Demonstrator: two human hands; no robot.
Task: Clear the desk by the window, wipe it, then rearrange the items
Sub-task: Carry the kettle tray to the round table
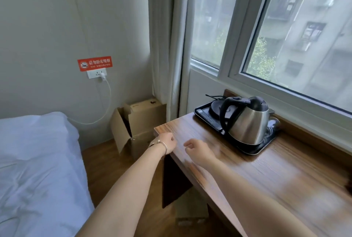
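Item 1. Long brown wood-grain desk [238, 162], set under the window [285, 36], its near left corner by the grey curtain [163, 46]. Most of the top in view is bare; I cannot tell from this whether wiping is done.

Item 2. Black rectangular plastic tray [253, 151], at the far end of the desk close to the sill, likely parked there to keep the kettle gear together and out of the working area.

Item 3. Stainless-steel electric kettle with black handle and lid [247, 122], standing upright on the tray, beside its round black base [216, 106]. A dark cord trails off behind the base.

Item 4. My left hand [167, 142], bracelet at the wrist, over the desk's near left corner. Fingers loosely curled, holding nothing; whether they touch the wood I cannot tell.

Item 5. My right hand [198, 150], over the desk top just right of the left, motion-blurred. Fingers relaxed and part-curled, holding nothing.

Position of tray and kettle to my fingers: ahead and to the right of both hands, near the right hand but clearly apart from it, with bare wood between.

Item 6. Open brown cardboard boxes [137, 120] on the floor between desk and white-sheeted bed [38, 160]. Wall socket with white charger cable [108, 99] and red no-smoking sign [94, 63] above.
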